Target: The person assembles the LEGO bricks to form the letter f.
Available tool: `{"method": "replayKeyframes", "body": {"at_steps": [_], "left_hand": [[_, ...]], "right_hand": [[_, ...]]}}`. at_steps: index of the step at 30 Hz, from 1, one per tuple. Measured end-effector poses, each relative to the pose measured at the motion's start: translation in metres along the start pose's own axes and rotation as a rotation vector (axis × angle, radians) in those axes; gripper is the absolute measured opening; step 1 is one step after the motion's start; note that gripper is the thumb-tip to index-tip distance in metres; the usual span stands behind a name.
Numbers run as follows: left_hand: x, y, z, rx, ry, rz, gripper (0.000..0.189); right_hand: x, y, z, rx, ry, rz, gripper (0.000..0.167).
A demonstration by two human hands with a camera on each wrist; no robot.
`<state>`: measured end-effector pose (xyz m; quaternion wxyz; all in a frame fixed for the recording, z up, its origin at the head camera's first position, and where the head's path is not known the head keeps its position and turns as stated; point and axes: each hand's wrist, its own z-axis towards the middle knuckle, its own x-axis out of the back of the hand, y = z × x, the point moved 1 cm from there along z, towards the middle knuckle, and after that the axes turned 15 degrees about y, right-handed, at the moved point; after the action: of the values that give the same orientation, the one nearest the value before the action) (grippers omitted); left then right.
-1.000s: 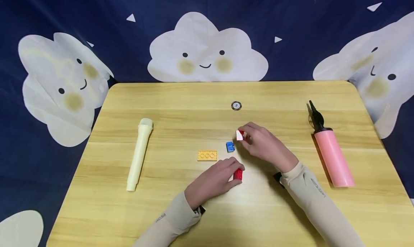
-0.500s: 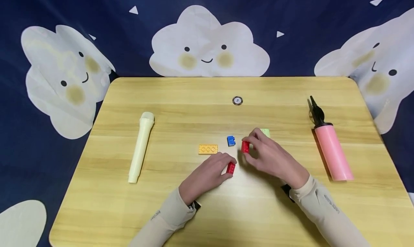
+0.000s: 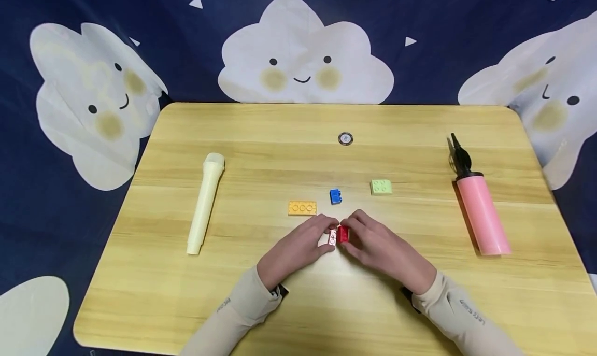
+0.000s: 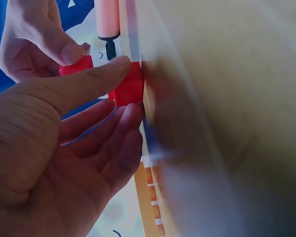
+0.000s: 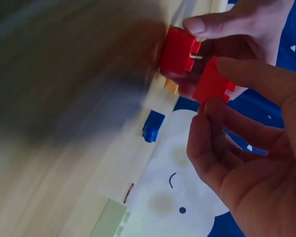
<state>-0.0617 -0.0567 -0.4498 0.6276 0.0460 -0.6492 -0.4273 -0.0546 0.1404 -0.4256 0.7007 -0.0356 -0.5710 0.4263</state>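
Near the middle of the table, my left hand pinches a red toy brick between thumb and fingers, low over the wood. Its studs show bright in the head view. Close beside it my right hand pinches a second red brick, which looks slightly higher in the wrist views. The two bricks nearly meet in the head view; whether they touch I cannot tell. Just beyond the hands lie a yellow brick, a small blue brick and a light green brick.
A cream toy microphone lies on the left of the wooden table. On the right is a pink hand pump with a black nozzle. A round chip lies toward the back, before a dark blue cloud-patterned cloth.
My right hand has come toward me with its red brick and now meets the left hand's brick closely. The light green brick has come into view. My left hand has shifted slightly left.
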Motion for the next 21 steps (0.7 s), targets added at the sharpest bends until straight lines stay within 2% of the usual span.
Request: {"method": "replayKeyframes", "body": {"at_steps": [6, 12, 21], "left_hand": [[0.000, 0.000, -0.002, 0.020, -0.012, 0.000, 0.044], [-0.002, 0.000, -0.001, -0.025, 0.004, 0.048, 0.032], [-0.003, 0.001, 0.000, -0.063, 0.037, 0.092, 0.029]], "right_hand": [[-0.007, -0.004, -0.003, 0.026, 0.017, -0.015, 0.027], [-0.013, -0.006, -0.004, 0.063, 0.036, -0.034, 0.027], [-0.016, -0.005, -0.002, 0.107, 0.055, -0.079, 0.026]]}}
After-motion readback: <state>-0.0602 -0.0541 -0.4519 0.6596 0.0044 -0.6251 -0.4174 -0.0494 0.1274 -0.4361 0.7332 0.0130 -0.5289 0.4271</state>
